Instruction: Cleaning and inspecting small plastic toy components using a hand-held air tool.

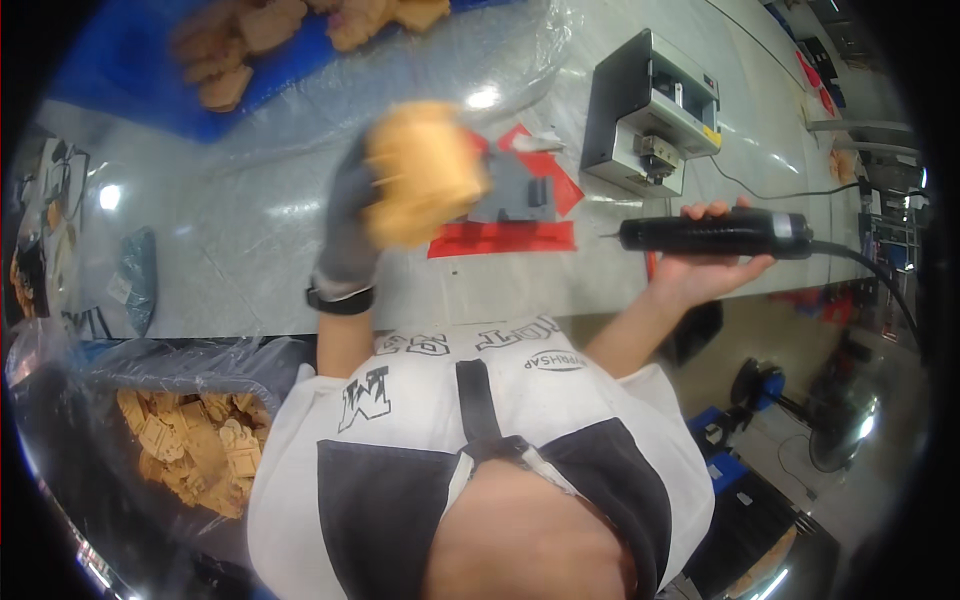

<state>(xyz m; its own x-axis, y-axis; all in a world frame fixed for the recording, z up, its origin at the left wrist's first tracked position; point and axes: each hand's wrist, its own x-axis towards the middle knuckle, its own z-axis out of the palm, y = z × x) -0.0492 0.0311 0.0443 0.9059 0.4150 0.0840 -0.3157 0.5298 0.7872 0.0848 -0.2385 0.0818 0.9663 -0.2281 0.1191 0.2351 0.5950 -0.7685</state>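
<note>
In my left hand (348, 220), which wears a dark grey glove and a black wrist strap, is a tan, blocky moulded piece (425, 175). Motion smears its details, and the fingers behind it are partly hidden. My bare right hand (710, 278) is wrapped round a black electric screwdriver (715, 235), held level with its thin bit pointing left and a cable trailing right. Between the hands, a grey fixture (515, 190) sits on the bench among strips of red tape (505, 238). The tan piece hangs just left of the fixture and covers part of it.
Behind the screwdriver stands a grey box-shaped machine (650, 120) with a cable. Several tan pieces (225, 90) lie on a blue sheet (110, 80) at the far left. A plastic-lined bin (265, 365) of tan pieces stands left of me. A bluish plastic bag (138, 280) lies at the bench's left.
</note>
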